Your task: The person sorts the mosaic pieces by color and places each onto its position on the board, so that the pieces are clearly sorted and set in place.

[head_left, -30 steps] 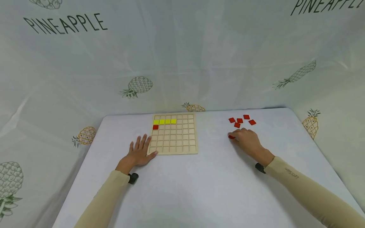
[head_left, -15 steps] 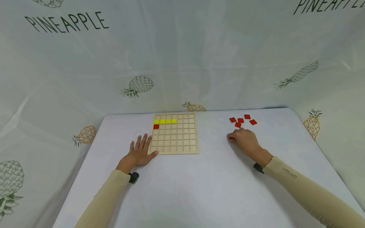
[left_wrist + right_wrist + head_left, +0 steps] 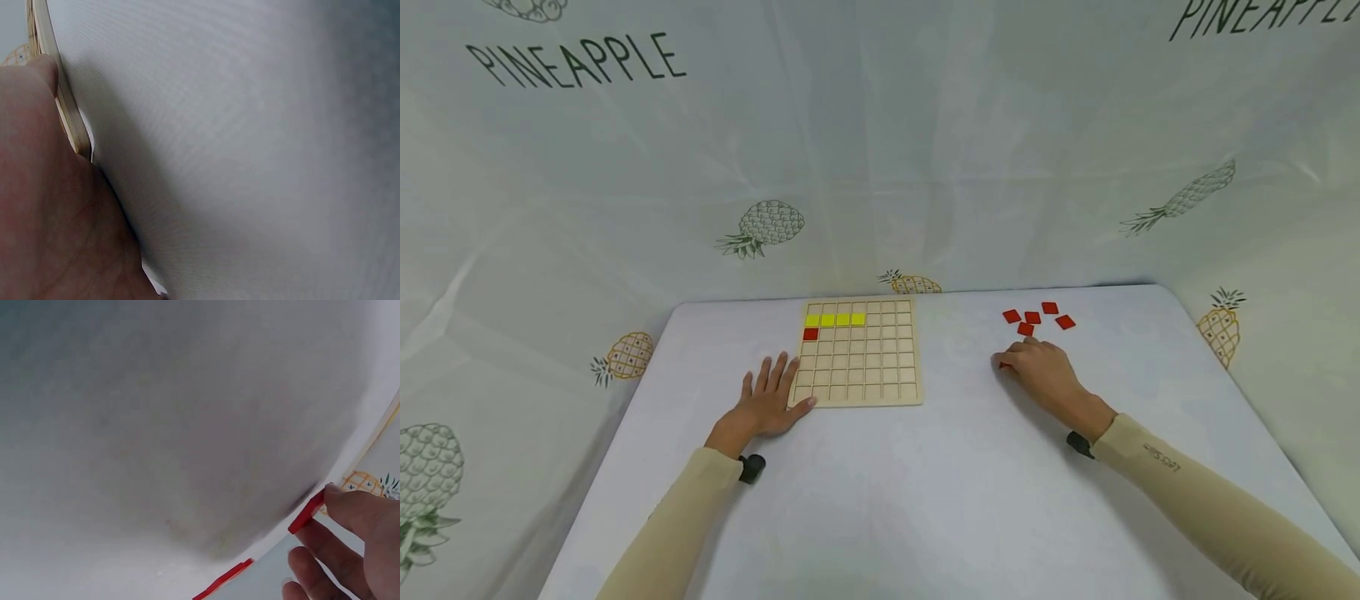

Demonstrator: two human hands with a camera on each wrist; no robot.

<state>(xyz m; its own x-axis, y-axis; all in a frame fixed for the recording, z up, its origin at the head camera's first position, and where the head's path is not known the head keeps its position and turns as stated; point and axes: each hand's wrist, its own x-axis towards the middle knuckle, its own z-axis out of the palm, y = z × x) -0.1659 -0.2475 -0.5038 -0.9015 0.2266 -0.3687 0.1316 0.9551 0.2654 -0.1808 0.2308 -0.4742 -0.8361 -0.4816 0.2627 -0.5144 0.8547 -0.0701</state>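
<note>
A wooden grid board [image 3: 856, 360] lies flat toward the back of the table, with several yellow square tiles [image 3: 843, 320] in its second row and one red tile [image 3: 810, 334] below them at the left. My left hand [image 3: 763, 411] rests beside the board's near left corner, fingers spread and straight, thumb over its front edge. In the left wrist view, that thumb [image 3: 45, 70] touches the board's edge. At the right, my right hand [image 3: 1041, 373] pinches a red square tile [image 3: 306, 511] between thumb and fingers, mostly covered by the fingers in the head view.
Several loose red tiles [image 3: 1032, 317] lie scattered just beyond my right hand. The white table [image 3: 887, 500] ends at a pineapple-print curtain [image 3: 865, 167] behind it. Each wrist wears a small black camera [image 3: 752, 468].
My right hand has shifted slightly left with the red tile, its fingers now covering more of it. The left hand has stayed in place at the board.
</note>
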